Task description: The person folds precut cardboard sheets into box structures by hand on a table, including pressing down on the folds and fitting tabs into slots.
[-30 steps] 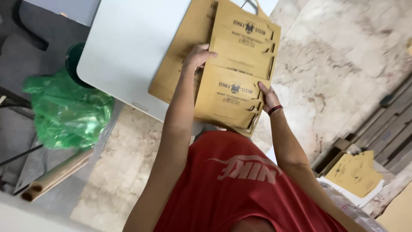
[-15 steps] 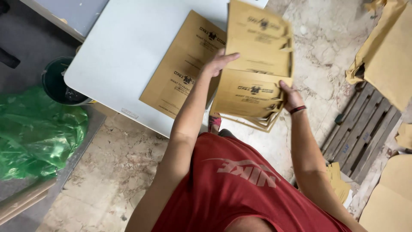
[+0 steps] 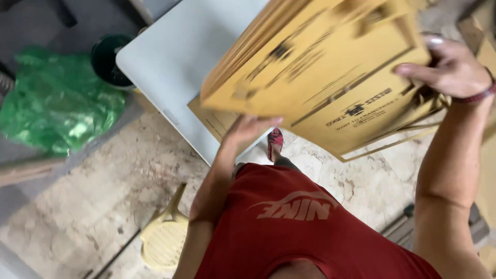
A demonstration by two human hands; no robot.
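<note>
Paper bags, flat, brown and printed in black, fill the upper middle of the head view: we hold a thick stack of them in the air, tilted and blurred, above the near edge of the white table. Our right hand grips the stack's right edge, fingers curled over the top face and a dark red band at the wrist. Our left hand reaches up under the stack's lower left part; its fingers are hidden behind the paper, so we cannot tell whether they clasp it or only prop it. One more flat bag lies on the table just beneath the stack, only a corner showing.

As for containers, a dark green bucket stands on the floor touching the table's far left corner, and its inside is too dark for us to make out. Beside it sits a bright green plastic sack, bulging, contents not visible. A pale yellow plastic stool stands by our left leg.

Against half a second ago, the stack has come much closer to the camera and now covers most of the bag on the table, which then lay plainly in sight. Our right hand has shifted from the stack's lower edge to its right side.
</note>
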